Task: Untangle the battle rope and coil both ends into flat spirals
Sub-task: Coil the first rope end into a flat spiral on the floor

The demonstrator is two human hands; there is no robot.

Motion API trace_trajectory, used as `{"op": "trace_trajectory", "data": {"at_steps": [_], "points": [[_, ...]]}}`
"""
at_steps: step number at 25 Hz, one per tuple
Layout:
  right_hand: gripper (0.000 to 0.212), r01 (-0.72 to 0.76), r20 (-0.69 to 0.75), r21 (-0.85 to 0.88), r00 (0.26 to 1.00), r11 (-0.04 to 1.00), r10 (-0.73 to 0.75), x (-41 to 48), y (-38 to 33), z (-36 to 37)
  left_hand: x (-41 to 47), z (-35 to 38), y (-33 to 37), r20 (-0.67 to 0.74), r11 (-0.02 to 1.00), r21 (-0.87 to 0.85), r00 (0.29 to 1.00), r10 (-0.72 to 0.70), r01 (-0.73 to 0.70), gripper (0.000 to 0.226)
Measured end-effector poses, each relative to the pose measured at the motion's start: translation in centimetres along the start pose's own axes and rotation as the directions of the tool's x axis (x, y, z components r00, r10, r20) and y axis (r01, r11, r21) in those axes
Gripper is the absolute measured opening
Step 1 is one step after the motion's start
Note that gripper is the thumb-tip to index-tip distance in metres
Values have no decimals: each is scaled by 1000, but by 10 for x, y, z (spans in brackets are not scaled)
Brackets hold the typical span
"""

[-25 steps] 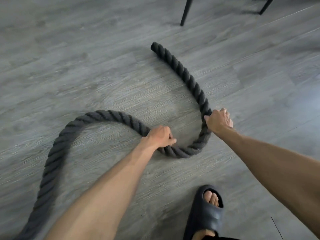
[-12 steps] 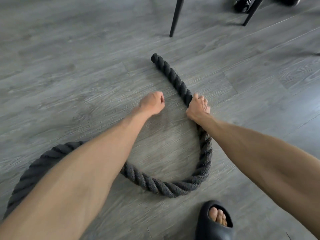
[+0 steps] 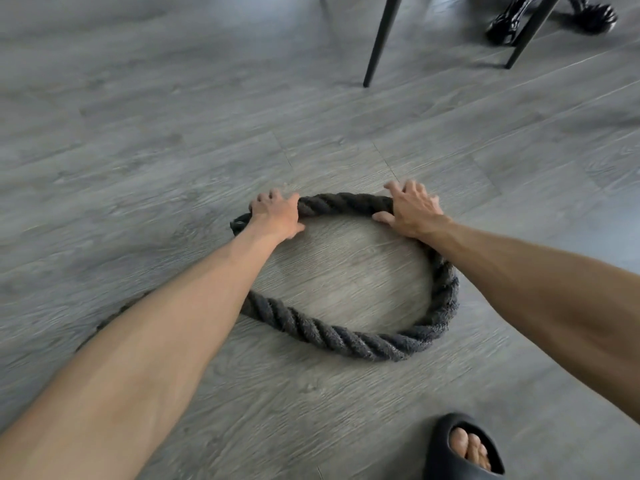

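A slippered foot (image 3: pixel 462 445) stands near the closest arc of the battle rope (image 3: pixel 346 336), which lies on the floor (image 3: pixel 138 150) as one wide loop — a step could pin it. At the far arc the left hand (image 3: pixel 275 214) curls its fingers (image 3: pixel 268 197) round the rope by its end; the right hand (image 3: pixel 412 209) clasps it, fingers draped over, thumb inside. Slacken either grip and the stiff loop may spring open. Bare floor runs beyond to a chair leg (image 3: pixel 381 39).

One head-worn view, wide-angle, facing forward and down — close over the floor (image 3: pixel 145 140).
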State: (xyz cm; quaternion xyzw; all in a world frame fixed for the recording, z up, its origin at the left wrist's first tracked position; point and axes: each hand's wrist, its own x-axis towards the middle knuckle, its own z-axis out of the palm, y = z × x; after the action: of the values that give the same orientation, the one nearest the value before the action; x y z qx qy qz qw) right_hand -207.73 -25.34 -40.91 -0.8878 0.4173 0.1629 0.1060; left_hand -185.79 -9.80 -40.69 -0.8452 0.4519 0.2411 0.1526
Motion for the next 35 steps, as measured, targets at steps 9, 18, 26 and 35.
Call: {"op": "trace_trajectory", "data": {"at_steps": [9, 18, 26, 35], "points": [[61, -51, 95, 24, 994, 998, 49, -27, -31, 3, -19, 18, -10, -96, 853, -482, 955, -281, 202, 62], [142, -307, 377, 94, 891, 947, 252, -7, -68, -14, -55, 13, 53, 536, 185, -843, 818, 208, 506, 50], [163, -272, 394, -95, 873, 958, 287, -20, -91, -14, -65, 25, 34, 551, 554, -764, 781, 294, 331, 59], [126, -148, 309, -4, 940, 989, 142, -26, -84, -3, -63, 55, -15, -384, 791, 23, 725, 572, -611, 65]]}}
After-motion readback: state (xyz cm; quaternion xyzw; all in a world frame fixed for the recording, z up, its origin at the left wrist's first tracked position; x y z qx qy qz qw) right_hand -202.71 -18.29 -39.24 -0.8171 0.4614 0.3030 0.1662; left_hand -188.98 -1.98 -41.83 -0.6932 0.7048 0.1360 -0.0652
